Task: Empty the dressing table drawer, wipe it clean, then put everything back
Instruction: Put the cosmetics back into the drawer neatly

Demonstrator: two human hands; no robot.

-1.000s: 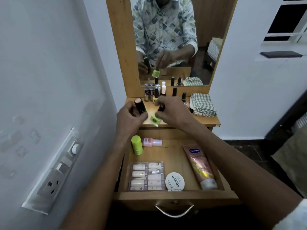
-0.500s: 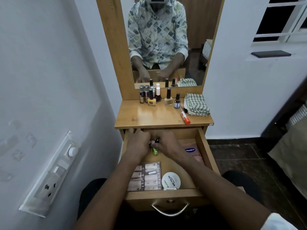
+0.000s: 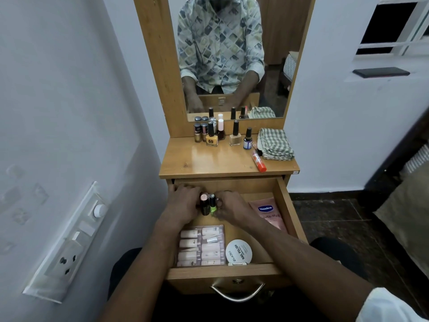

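Note:
The wooden drawer (image 3: 293, 217) is pulled open under the dressing table top (image 3: 216, 161). Both hands are inside its far half. My left hand (image 3: 183, 205) grips a dark tube with a pink cap (image 3: 204, 204), standing upright. My right hand (image 3: 232, 206) holds a green nail polish bottle (image 3: 212, 204) right beside it. In the drawer lie a clear pack of pale bottles (image 3: 200, 246), a round white nail polish remover tub (image 3: 238, 252) and a pink Vaseline tube (image 3: 269, 213). Several nail polish bottles (image 3: 220, 134) stand on the top.
A folded checked cloth (image 3: 275, 144) and an orange-capped tube (image 3: 258, 161) lie at the right of the top. A mirror (image 3: 232, 56) rises behind. A white wall with a switch panel (image 3: 69, 240) is close on the left. Dark floor lies to the right.
Both hands came down from the table top into the drawer, carrying the pink-capped tube and the green bottle, and now hold them upright at the drawer's far end.

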